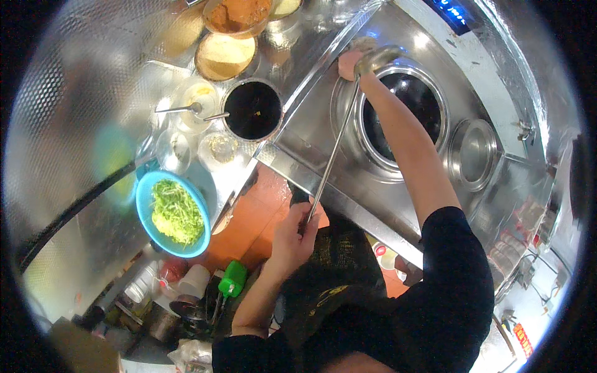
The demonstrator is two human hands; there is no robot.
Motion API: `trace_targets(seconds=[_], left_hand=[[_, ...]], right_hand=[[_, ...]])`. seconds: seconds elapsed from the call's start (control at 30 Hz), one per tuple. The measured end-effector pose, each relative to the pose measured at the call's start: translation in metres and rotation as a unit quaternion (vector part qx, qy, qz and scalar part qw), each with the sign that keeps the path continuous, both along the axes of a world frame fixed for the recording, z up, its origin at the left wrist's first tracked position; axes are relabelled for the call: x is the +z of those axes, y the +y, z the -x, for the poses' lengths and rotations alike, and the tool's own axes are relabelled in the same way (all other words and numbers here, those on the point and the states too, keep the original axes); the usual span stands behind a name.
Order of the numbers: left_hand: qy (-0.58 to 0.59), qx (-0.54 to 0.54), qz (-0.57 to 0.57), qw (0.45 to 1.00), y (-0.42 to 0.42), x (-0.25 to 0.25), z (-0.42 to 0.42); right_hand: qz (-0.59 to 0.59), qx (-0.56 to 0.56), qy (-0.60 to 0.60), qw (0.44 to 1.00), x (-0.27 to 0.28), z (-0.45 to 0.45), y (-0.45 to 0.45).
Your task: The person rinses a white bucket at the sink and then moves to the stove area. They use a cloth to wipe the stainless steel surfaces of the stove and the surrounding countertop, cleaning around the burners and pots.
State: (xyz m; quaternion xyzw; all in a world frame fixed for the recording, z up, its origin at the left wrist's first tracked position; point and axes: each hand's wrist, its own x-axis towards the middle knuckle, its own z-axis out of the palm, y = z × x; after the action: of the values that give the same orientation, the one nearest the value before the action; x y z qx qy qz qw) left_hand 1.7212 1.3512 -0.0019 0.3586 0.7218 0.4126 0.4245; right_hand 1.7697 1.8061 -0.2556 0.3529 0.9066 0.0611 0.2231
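My left hand grips the lower end of a long-handled metal ladle, close in front of my body. The ladle slants up across the stainless steel counter. Its round bowl is above the far rim of a round pot with dark contents. My right arm reaches over this pot. Beyond the pot's far left side, my right hand is low by the steel surface, partly behind the ladle. A blurred grey-brown patch adjoins its fingers; whether they hold anything is unclear.
A round metal lid lies right of the pot. At left are a blue basket of shredded green vegetable, a container of dark liquid, a bowl of tan powder and a bowl of orange-red powder. A green bottle stands lower down.
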Motion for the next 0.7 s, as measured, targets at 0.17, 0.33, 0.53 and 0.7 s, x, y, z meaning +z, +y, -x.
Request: trace_targets(seconds=[0.17,0.33,0.53,0.7], left_hand=[[0.003,0.004,-0.017,1.0,0.007,0.023,0.002],[-0.007,-0.035,-0.001,0.999,0.005,0.024,0.001],[-0.018,-0.051,-0.004,0.999,0.001,0.033,0.003],[-0.029,-0.022,-0.01,0.999,-0.004,0.033,0.001]], right_hand=[[0.072,0.011,-0.012,0.997,0.061,0.036,-0.093],[-0.032,0.071,0.101,0.992,0.027,0.014,-0.167],[0.149,0.056,0.332,0.93,0.018,0.001,-0.224],[0.299,0.017,0.369,0.88,0.023,0.015,-0.257]])
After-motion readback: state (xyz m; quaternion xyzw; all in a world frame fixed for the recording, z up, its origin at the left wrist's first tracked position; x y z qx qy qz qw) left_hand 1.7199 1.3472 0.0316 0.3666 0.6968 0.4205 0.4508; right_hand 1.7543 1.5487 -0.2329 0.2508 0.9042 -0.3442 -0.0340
